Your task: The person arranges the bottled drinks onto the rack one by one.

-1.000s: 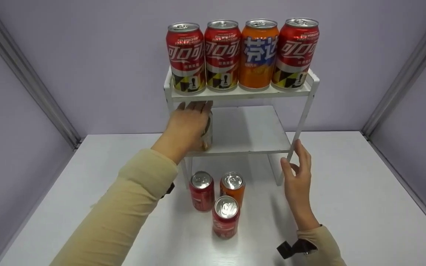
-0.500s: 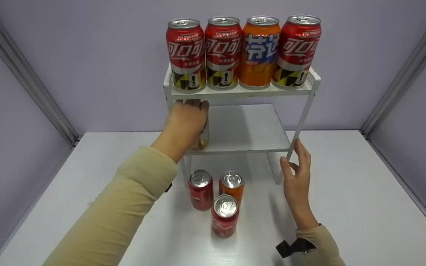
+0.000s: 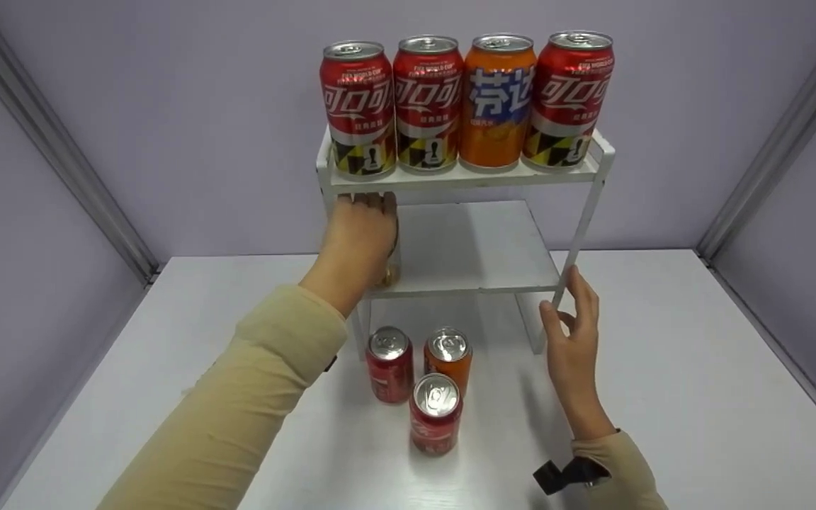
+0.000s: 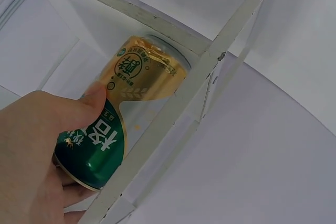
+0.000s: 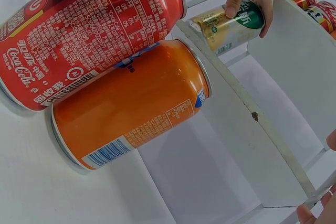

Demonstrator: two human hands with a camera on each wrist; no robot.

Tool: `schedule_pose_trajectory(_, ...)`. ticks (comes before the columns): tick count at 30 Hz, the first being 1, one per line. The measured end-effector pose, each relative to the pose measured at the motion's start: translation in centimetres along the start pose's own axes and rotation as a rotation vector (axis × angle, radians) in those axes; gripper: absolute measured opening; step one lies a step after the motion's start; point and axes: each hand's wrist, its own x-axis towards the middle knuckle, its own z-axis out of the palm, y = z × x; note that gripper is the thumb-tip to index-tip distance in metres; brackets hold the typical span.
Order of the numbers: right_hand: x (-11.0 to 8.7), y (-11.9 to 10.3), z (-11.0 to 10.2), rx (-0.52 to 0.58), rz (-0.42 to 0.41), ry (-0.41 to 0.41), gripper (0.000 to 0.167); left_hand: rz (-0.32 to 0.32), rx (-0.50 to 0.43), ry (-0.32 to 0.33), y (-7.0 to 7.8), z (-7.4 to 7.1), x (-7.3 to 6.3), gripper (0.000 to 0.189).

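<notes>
My left hand (image 3: pixel 358 237) reaches under the top shelf of the white rack (image 3: pixel 479 248). It grips a green, white and gold drink can (image 4: pixel 144 80) near the upper end, thumb across the front. The can stands upright at the left end of the middle shelf, beside the side post. In the head view the hand covers most of it. My right hand (image 3: pixel 576 354) is at the rack's right post (image 3: pixel 578 234), thumb and fingers on either side, lightly holding it.
Four-across on top stand red cola cans (image 3: pixel 428 106) and an orange soda can (image 3: pixel 496 106). On the white table (image 3: pixel 663 368), before the rack's foot, are two more red cans (image 3: pixel 435 425) and an orange one (image 3: pixel 450 365). Walls enclose the table behind and at both sides.
My left hand and the can have shifted slightly left toward the left post, and its fingers have drawn in over the can's top. My right hand stays at the post.
</notes>
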Motion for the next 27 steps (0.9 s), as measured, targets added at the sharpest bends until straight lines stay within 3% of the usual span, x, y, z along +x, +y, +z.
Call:
schedule_pose_trajectory(5,-0.1,0.0,-0.1,-0.004,0.005,-0.003,0.061,-0.015,-0.037,0.028,0.3,0.4,-0.4,0.084)
schedule_pose_trajectory(7,-0.2,0.1,-0.1,-0.005,0.006,-0.006,0.061,0.0,-0.056,0.07,0.3,0.8,-0.6,0.083)
schedule_pose_trajectory(13,-0.2,-0.3,0.0,-0.015,-0.006,-0.003,0.06,0.152,-0.028,0.294,0.9,2.2,-1.8,0.059)
schedule_pose_trajectory(20,-0.5,-3.1,0.3,-0.021,-0.025,-0.003,0.058,0.292,0.047,0.384,2.7,2.3,-3.4,0.063)
schedule_pose_trajectory(24,-0.3,-1.8,0.2,-0.021,-0.031,0.0,0.059,0.377,0.079,0.483,4.0,2.3,-4.4,0.045)
schedule_pose_trajectory(27,-0.2,-0.4,0.1,-0.021,-0.03,-0.001,0.061,0.429,0.1,0.507,4.8,2.0,-5.4,0.034)
